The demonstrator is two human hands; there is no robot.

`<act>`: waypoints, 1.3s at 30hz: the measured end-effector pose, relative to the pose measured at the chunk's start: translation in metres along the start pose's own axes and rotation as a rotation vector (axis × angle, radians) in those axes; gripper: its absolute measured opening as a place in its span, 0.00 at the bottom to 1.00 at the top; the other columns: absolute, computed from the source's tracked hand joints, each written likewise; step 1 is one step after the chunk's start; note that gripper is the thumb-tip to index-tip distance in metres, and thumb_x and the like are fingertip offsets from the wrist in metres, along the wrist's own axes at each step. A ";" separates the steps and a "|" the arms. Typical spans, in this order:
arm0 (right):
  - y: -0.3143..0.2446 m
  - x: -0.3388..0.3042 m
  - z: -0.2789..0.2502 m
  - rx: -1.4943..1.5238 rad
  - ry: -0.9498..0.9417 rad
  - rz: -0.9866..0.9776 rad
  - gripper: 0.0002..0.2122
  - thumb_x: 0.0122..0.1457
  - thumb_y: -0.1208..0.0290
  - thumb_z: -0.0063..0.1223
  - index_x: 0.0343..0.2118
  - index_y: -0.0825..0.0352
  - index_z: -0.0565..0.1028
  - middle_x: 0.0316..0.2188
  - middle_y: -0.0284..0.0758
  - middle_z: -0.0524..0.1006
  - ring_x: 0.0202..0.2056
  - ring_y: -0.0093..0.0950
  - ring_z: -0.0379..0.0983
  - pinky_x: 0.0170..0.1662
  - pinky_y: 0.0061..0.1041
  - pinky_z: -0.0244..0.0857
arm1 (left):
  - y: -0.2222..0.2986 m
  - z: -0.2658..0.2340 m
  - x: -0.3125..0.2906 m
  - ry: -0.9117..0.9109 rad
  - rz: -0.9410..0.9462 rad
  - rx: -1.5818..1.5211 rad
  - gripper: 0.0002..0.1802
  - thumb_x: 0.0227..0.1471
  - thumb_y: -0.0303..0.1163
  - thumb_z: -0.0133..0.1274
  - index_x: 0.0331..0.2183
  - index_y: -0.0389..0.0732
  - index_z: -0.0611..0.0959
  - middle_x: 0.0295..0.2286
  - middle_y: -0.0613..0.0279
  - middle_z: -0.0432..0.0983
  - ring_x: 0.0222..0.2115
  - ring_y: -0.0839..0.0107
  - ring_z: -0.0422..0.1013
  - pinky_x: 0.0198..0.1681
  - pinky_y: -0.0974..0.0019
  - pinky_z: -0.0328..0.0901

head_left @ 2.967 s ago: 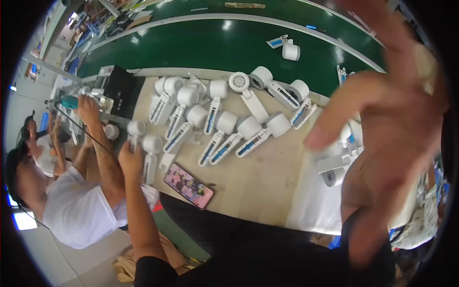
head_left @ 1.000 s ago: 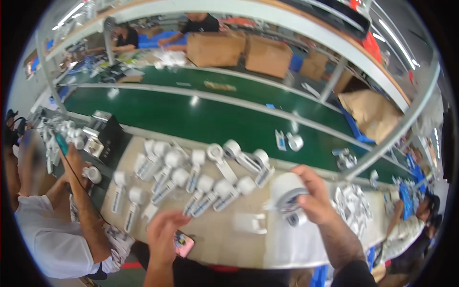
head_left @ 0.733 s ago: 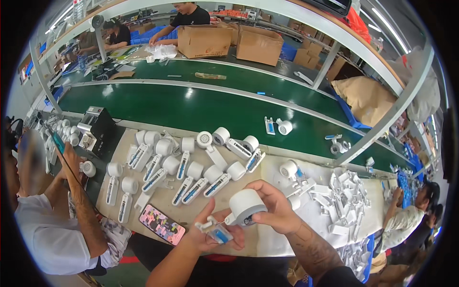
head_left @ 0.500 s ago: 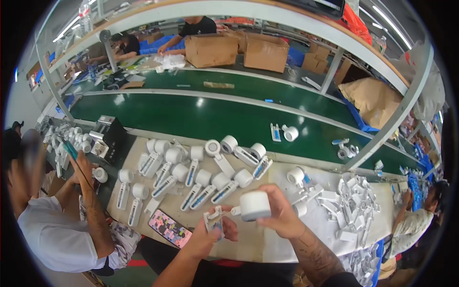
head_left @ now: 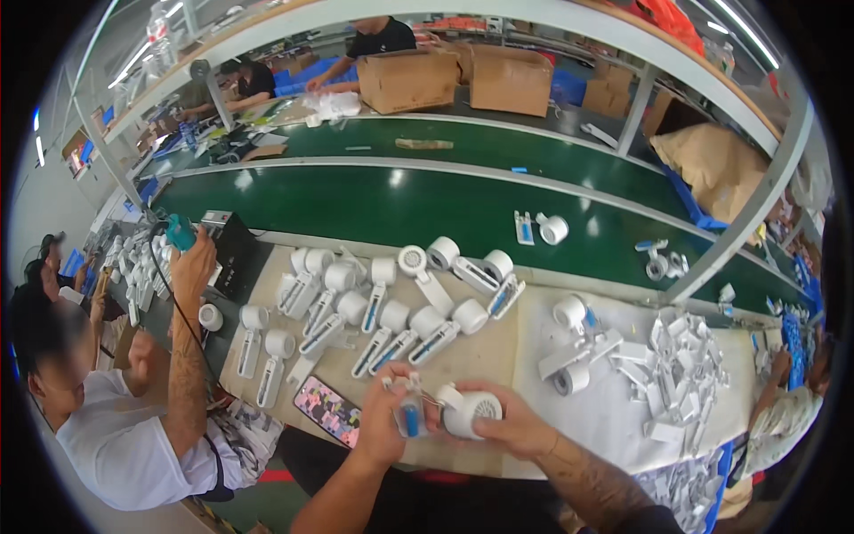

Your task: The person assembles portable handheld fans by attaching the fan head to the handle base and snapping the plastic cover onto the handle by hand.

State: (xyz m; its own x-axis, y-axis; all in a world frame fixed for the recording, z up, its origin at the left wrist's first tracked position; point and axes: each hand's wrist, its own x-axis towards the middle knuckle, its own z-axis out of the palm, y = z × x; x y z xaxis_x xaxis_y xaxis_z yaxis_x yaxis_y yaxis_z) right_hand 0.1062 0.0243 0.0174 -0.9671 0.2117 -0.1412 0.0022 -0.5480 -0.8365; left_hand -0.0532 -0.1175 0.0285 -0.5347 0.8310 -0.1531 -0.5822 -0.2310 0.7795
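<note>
My right hand (head_left: 520, 429) is closed around a white fan head (head_left: 461, 418), a short cylinder with a slotted grille on its face and a small neck pointing toward my other hand. Gripped upright in my left hand (head_left: 381, 432) is a narrow white handle shell (head_left: 408, 405) with a blue part inside. The head's neck is close beside the shell; whether they touch I cannot tell. Past my hands lie several white fans (head_left: 414, 343) with blue parts in their handles. A phone with a colourful screen (head_left: 326, 411) lies left of my left hand.
A heap of white plastic shells (head_left: 676, 374) covers the right of the table, with loose heads (head_left: 570, 377) beside it. Beyond runs a green conveyor belt (head_left: 356, 209). At left, a co-worker holds a teal tool (head_left: 181, 233) near a black box (head_left: 233, 254). A metal frame post (head_left: 756, 200) rises at right.
My right hand has turned the fan head so its grille shows, and brought it lower and nearer the shell. The co-worker at left has raised the teal tool. The whole view has shifted slightly.
</note>
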 end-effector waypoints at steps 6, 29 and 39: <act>-0.071 0.017 0.012 -0.431 0.170 -0.325 0.33 0.45 0.80 0.72 0.55 0.68 0.66 0.48 0.35 0.75 0.50 0.24 0.71 0.54 0.27 0.66 | 0.006 0.013 0.003 -0.005 -0.050 0.077 0.14 0.61 0.35 0.41 0.43 0.35 0.72 0.28 0.45 0.78 0.22 0.61 0.75 0.31 0.60 0.73; -0.136 0.018 0.013 -0.864 -0.119 -0.324 0.33 0.50 0.77 0.69 0.61 0.68 0.67 0.51 0.38 0.73 0.52 0.27 0.71 0.58 0.29 0.64 | 0.011 0.037 -0.005 -0.057 -0.137 0.321 0.10 0.57 0.28 0.55 0.40 0.32 0.82 0.32 0.55 0.81 0.27 0.68 0.79 0.32 0.68 0.74; -0.146 0.022 0.010 -0.955 -0.189 -0.158 0.32 0.50 0.70 0.70 0.59 0.68 0.70 0.47 0.40 0.76 0.47 0.28 0.75 0.51 0.28 0.69 | 0.002 0.037 -0.007 -0.102 -0.169 0.372 0.09 0.56 0.27 0.56 0.38 0.32 0.82 0.31 0.57 0.81 0.27 0.71 0.78 0.32 0.69 0.73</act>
State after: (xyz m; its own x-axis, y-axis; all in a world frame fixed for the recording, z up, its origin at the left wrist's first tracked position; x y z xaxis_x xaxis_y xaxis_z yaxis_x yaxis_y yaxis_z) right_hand 0.0824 0.1004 0.1420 -0.9985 0.0480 0.0261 -0.0062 0.3765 -0.9264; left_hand -0.0280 -0.1053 0.0534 -0.3769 0.8916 -0.2510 -0.3855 0.0955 0.9177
